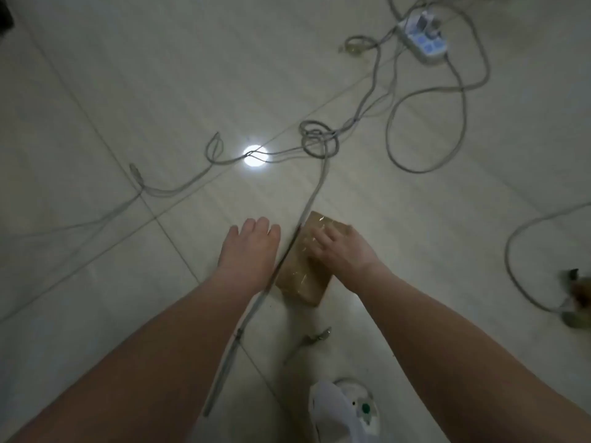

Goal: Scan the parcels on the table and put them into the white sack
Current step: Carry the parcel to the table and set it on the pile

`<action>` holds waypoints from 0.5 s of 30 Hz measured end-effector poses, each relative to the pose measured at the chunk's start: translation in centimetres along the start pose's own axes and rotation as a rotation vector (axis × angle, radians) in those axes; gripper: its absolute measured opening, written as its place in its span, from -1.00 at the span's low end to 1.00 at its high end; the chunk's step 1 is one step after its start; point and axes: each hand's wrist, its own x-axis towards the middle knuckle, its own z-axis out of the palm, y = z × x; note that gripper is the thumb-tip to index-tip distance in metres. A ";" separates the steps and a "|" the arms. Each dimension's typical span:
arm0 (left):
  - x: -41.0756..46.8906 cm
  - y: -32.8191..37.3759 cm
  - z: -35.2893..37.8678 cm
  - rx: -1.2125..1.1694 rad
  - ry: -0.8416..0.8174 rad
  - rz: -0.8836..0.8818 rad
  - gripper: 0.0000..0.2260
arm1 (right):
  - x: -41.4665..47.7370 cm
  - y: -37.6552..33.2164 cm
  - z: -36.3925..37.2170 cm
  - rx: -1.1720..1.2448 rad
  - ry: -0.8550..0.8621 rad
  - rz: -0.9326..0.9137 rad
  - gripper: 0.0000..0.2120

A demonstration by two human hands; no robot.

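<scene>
Cable (317, 187) beside parcel (300, 279), power strip (422, 39) beyond

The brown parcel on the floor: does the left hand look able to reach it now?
Probably yes. The left hand is open just beside the parcel, and only a thin cable runs between them, which it could likely cross. The right hand rests on the parcel's top.

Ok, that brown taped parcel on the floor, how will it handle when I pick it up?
The parcel looks boxy with straight edges, so probably stiff, not floppy. Its glossy taped surface may be slippery. It lies flat, so it should slide rather than roll, though the cable along its left edge could snag.
</scene>
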 end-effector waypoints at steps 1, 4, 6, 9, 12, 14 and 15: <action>0.1 -0.1 0.6 0.030 -0.029 -0.003 -0.55 | 0.7 -0.4 0.1 -0.058 -0.009 -0.026 -0.17; 0.2 -0.6 2.0 0.059 -0.049 -0.021 -0.55 | 2.8 -1.1 1.2 -0.126 -0.032 -0.052 -0.04; 0.0 -0.8 2.6 0.070 -0.055 -0.024 -0.55 | 3.9 -1.4 1.7 -0.176 -0.042 -0.071 -0.02; -0.2 -1.2 2.8 0.087 -0.039 -0.029 -0.55 | 4.6 -1.6 1.8 -0.238 -0.051 -0.104 -0.03; -0.2 -1.5 2.7 0.087 -0.053 -0.024 -0.52 | 4.8 -1.7 1.9 -0.238 -0.053 -0.104 -0.06; -0.3 -1.8 2.2 0.091 -0.061 -0.029 -0.50 | 4.3 -1.5 1.1 -0.197 -0.055 -0.087 -0.16; -0.4 -2.0 1.7 0.089 -0.068 -0.032 -0.49 | 3.7 -1.3 0.5 -0.154 -0.054 -0.064 -0.20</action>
